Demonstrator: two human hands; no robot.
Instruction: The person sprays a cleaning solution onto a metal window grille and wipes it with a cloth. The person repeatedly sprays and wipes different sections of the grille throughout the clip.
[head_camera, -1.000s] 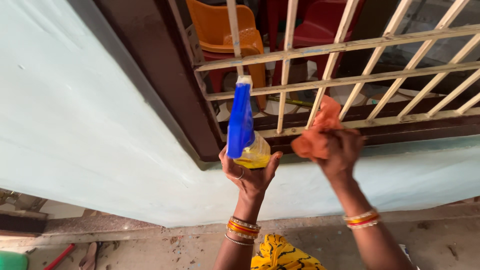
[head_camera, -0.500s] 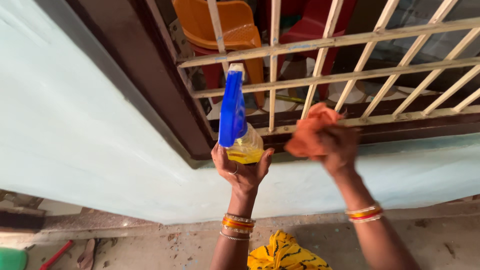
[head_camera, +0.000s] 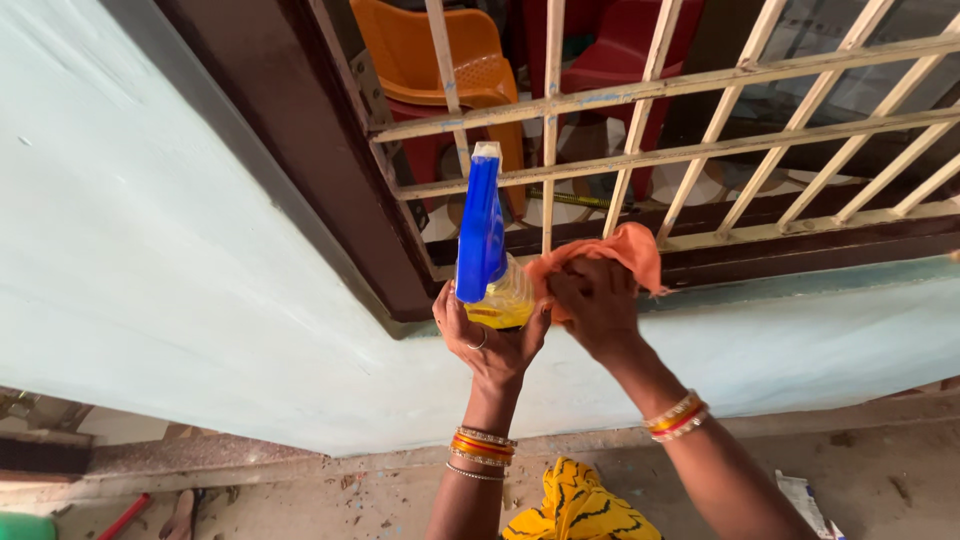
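Note:
My left hand (head_camera: 492, 345) grips a clear spray bottle (head_camera: 503, 297) of yellow liquid from below, its blue trigger head (head_camera: 481, 228) pointing up at the window. My right hand (head_camera: 596, 305) is bunched on an orange cloth (head_camera: 617, 250), pressed on the bottom rail of the cream window grille (head_camera: 640, 155), right beside the bottle. Both wrists wear bangles.
A dark brown window frame (head_camera: 300, 150) borders the grille, set in a pale blue wall (head_camera: 150, 270). Behind the bars stand an orange plastic chair (head_camera: 440, 55) and a red one (head_camera: 620, 50). Below lie a dusty floor, a red-handled tool (head_camera: 125, 515) and yellow patterned fabric (head_camera: 575, 505).
My right hand with the orange cloth has slid left along the bottom rail until it sits against the bottle. The left hand and bottle have stayed almost still.

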